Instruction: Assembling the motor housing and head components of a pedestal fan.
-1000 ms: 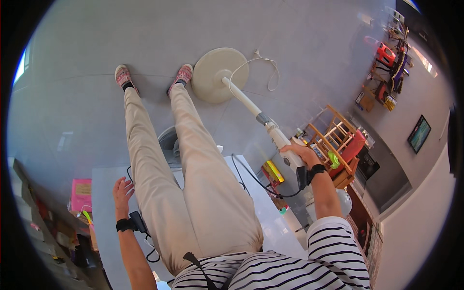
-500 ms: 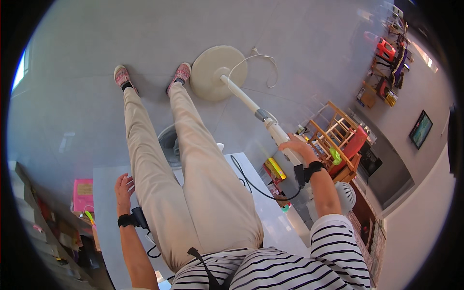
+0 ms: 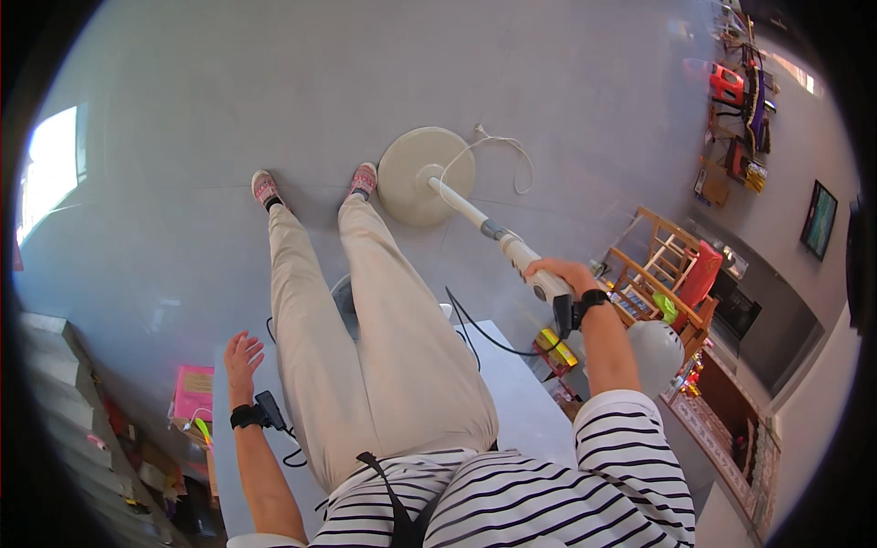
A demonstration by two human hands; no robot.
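A cream pedestal fan point(image 3: 470, 213) stands on its round base point(image 3: 409, 178) just beyond my right shoe. My right hand point(image 3: 568, 272) is wrapped round the upper part of its column, at the control housing; a whitish, slotted rounded part point(image 3: 660, 352), probably the fan's head, shows past my right forearm. The fan's pale cord point(image 3: 523, 164) hangs down the pole and lies looped on the floor by the base. My left hand point(image 3: 243, 365) hangs beside my left thigh, fingers loosely spread and holding nothing. Black straps with small devices circle both wrists.
Behind my legs is a white tabletop point(image 3: 521, 388), with a pink box point(image 3: 193, 393) to its left. Wooden chairs point(image 3: 662, 256) and a yellow box point(image 3: 555, 347) stand at the right. Steps point(image 3: 64, 374) rise at far left; a screen point(image 3: 818, 219) hangs on the right wall.
The view has shifted, so the fan base and my shoes sit lower in the picture. My right hand keeps its grip on the fan's column; my left hand stays free.
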